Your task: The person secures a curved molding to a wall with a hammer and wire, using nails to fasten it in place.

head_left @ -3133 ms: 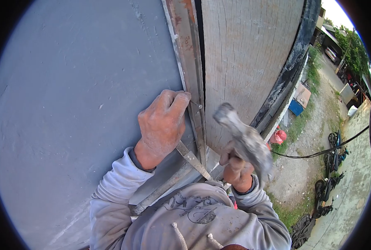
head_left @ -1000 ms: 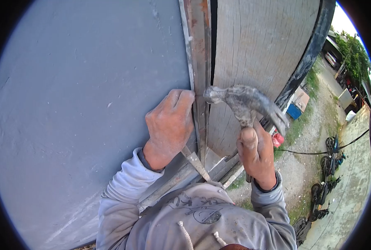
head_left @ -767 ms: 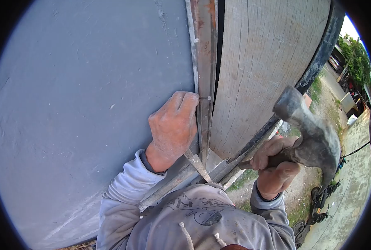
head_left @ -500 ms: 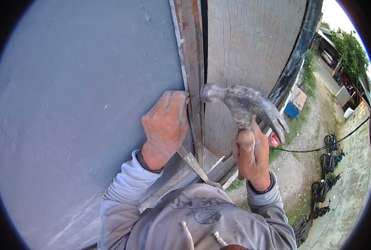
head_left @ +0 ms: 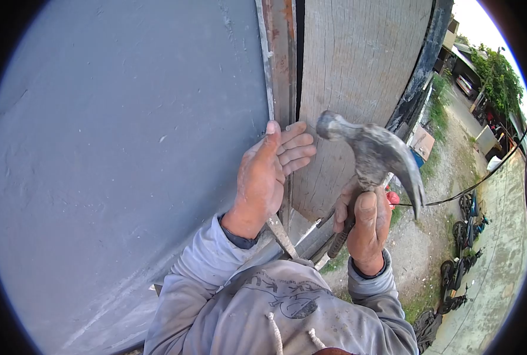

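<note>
My right hand point(head_left: 365, 228) grips the handle of a grey claw hammer point(head_left: 374, 155), whose striking face points left, close to my left fingertips. My left hand point(head_left: 269, 171) is flat and open, its fingers spread across the rusty vertical metal strip point(head_left: 280, 65) and the edge of the weathered wooden panel point(head_left: 358, 59). No nail shows under the fingers. A large grey painted panel point(head_left: 121, 148) fills the left side.
I look down from a height. Metal bars point(head_left: 278, 234) cross below my hands. Far below lie a dirt path with grass, a blue box point(head_left: 418, 156), a red object point(head_left: 393, 197), parked motorcycles point(head_left: 461, 260) and a black cable point(head_left: 476, 183).
My left hand has gone from pinching against the strip to lying flat with fingers spread over it. The hammer swung out, struck at the strip, and now sits just off it.
</note>
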